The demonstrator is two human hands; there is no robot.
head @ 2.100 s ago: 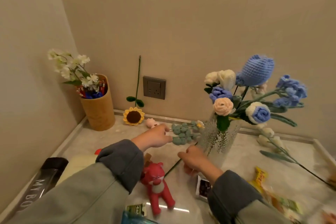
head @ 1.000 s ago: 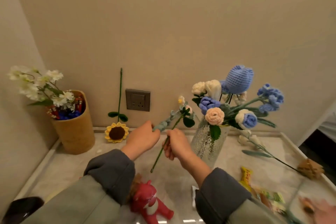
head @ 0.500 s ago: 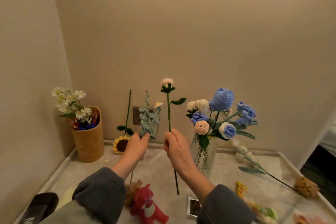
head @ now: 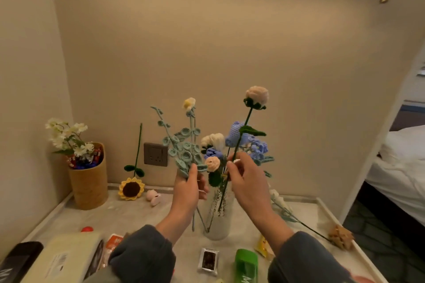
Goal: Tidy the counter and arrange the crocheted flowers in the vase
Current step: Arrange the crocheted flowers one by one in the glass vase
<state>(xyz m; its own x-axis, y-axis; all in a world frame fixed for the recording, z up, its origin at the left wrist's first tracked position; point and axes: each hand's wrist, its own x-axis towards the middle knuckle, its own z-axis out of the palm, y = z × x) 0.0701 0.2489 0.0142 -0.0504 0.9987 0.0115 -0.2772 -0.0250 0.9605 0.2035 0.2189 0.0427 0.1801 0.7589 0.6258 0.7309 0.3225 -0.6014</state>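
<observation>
A clear glass vase (head: 218, 220) stands mid-counter and holds blue, white and peach crocheted flowers (head: 232, 142). My right hand (head: 243, 179) pinches the green stem of a tall peach crocheted rose (head: 257, 95); the stem's lower end is down inside the vase. My left hand (head: 187, 187), just left of the vase, grips a teal crocheted leaf sprig (head: 184, 147) together with a small white-yellow flower stem (head: 189, 103), held upright above the counter. A crocheted sunflower (head: 131, 188) leans upside down against the back wall. Another white-bud stem (head: 281, 207) lies on the counter to the right.
A tan cylinder holder (head: 88, 181) with white flowers stands at back left. A wall socket (head: 156, 154), a small pink figure (head: 153, 196), snack packets (head: 208, 261), a green bottle (head: 246, 264), a cream box (head: 62, 257) and a brown ornament (head: 340, 238) surround the vase. A bed lies beyond the counter's right edge.
Both hands picked stems up off the counter and raised them. The right hand carried the peach rose over to the vase and lowered its stem in. The left hand lifted the teal sprig upright.
</observation>
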